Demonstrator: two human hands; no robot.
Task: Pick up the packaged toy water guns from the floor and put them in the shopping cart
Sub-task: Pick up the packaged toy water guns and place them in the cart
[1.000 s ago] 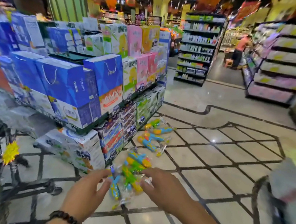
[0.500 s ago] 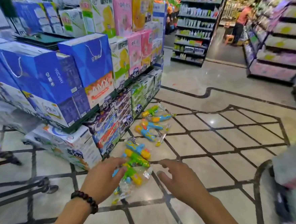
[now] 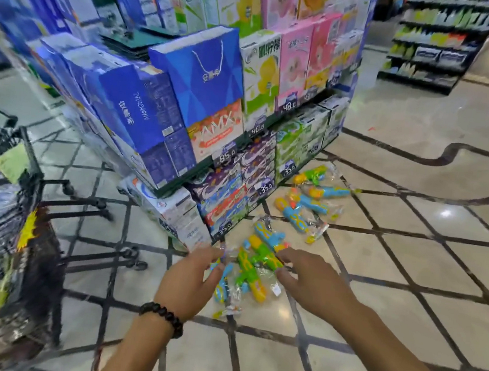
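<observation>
**Two hands flank the nearest pack**

Both my hands reach down either side of the nearest pack of water guns (image 3: 249,269), left hand (image 3: 192,280) touching its wrapper, right hand (image 3: 314,283) at its far edge, fingers spread and not yet gripping. Its long axis runs away from me. Further packs (image 3: 305,210) lie beyond, against the box display (image 3: 184,117). Open floor (image 3: 405,269) lies right; the shopping cart (image 3: 9,226) stands left.

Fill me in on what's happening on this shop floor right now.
A person is crouched over packaged toy water guns spilled on the tiled floor beside a stacked display of boxed drinks. The left hand and right hand are closing in on the nearest pack from either side, fingers at its wrapper; it is not yet lifted. More packs lie further off. The shopping cart waits to the left.
</observation>
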